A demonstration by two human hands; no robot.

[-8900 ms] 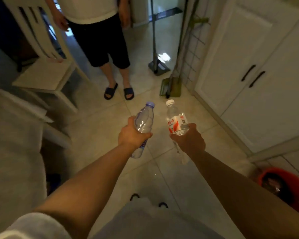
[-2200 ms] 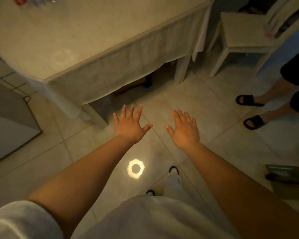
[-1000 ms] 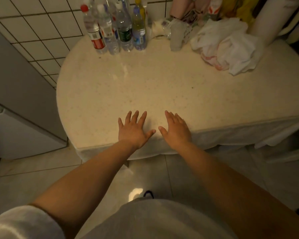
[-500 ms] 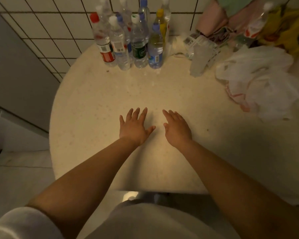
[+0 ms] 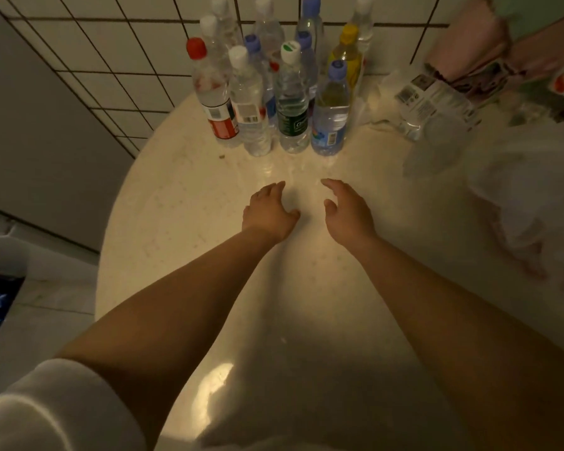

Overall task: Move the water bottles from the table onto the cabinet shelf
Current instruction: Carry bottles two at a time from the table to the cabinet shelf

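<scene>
Several plastic water bottles stand clustered at the far edge of the round cream table [image 5: 183, 196], against the tiled wall. In the front row are a red-capped bottle [image 5: 214, 96], a white-capped one [image 5: 249, 105], a green-labelled one [image 5: 292, 102] and a blue-capped one [image 5: 329, 115]. A yellow-capped bottle [image 5: 347, 63] stands behind them. My left hand [image 5: 269, 211] and my right hand [image 5: 347, 211] hover over the table a short way in front of the bottles. Both hold nothing, with fingers curled and apart. The cabinet shelf is out of view.
A clear plastic pack with barcodes [image 5: 433, 105] lies right of the bottles. Crumpled white plastic bags [image 5: 521, 190] fill the table's right side, with pink cloth [image 5: 469, 37] behind. A grey panel [image 5: 39, 131] stands on the left.
I have stepped up to the table, so the bottles are much closer. Both hands have moved forward toward them and their fingers have curled from flat.
</scene>
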